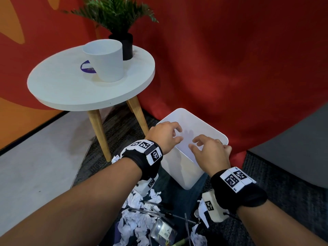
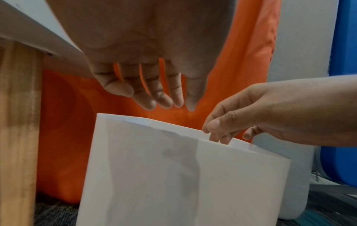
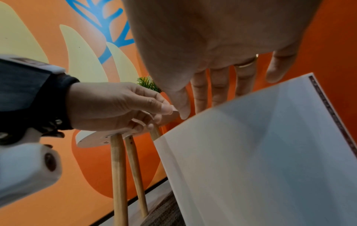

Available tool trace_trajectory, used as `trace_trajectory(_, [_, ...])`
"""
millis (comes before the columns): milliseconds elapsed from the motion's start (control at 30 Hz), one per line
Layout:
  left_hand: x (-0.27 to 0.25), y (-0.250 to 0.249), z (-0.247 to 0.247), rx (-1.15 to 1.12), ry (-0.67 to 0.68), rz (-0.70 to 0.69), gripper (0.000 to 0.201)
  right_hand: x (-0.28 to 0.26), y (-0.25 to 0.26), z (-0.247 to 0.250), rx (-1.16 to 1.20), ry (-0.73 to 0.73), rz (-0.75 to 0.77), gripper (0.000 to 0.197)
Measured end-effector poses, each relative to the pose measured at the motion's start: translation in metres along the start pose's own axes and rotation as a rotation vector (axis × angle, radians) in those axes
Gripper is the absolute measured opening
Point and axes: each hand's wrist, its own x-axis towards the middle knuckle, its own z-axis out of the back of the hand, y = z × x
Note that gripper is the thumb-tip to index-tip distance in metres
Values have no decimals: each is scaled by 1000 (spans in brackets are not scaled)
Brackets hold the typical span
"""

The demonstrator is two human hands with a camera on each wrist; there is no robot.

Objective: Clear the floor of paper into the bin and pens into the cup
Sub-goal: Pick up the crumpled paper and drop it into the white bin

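Apparently dropping paper, both the left hand [image 1: 164,134] and right hand [image 1: 209,153] are hovering with fingers loosely spread, empty, over the bin [image 1: 184,176].

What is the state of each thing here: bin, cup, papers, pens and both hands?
bin: upright on floor, open
cup: upright on table
crumpled paper: on floor
pens: on floor
left hand: over bin, holds nothing
right hand: over bin, holds nothing

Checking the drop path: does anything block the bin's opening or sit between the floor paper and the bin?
Nothing visible does. The bin mouth is open beneath both empty hands, left hand and right hand; the paper lies beside it on the floor.
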Motion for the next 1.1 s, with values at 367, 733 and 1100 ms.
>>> trace_trajectory(367, [-33,24,-10,15,-5,124,20,-16,33,4,198,-143,274,12])
trace_trajectory(733, [-65,83,-63,85,298,279,9,-62,50,-73,-20,358,515,17])
trace_trajectory(1100, [-126,158,-157,95,555,428,20,-89,-9,-173,-261,695,219,20])
